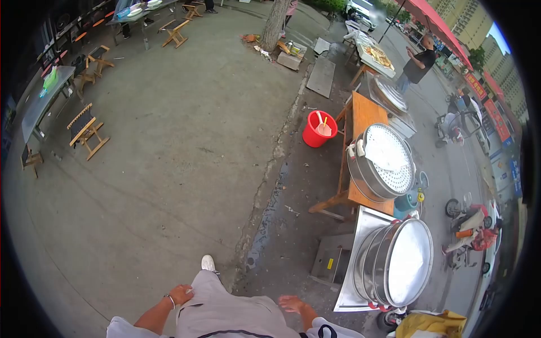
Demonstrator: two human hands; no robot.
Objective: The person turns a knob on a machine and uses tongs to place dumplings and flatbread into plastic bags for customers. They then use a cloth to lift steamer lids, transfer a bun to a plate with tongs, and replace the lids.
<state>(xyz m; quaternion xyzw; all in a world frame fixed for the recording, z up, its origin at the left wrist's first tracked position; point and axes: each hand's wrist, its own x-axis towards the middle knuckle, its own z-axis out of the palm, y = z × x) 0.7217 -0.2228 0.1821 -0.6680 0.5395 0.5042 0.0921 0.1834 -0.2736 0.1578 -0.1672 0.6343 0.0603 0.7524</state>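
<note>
My left hand hangs beside the thigh of my light trousers, with a bracelet at the wrist. Its fingers are loosely bent and no object shows in them. My right hand is at my other side, fingers stretched out and apart, holding nothing. To the right of it, a stack of round metal steamers stands on a metal-topped stove stand. One white shoe shows ahead of me on the pavement.
Ahead on the right, a wooden table bears a perforated steamer tray. A red bucket stands by it. Folding stools and a low table are at left. A person stands near the far trays; riders pass at right.
</note>
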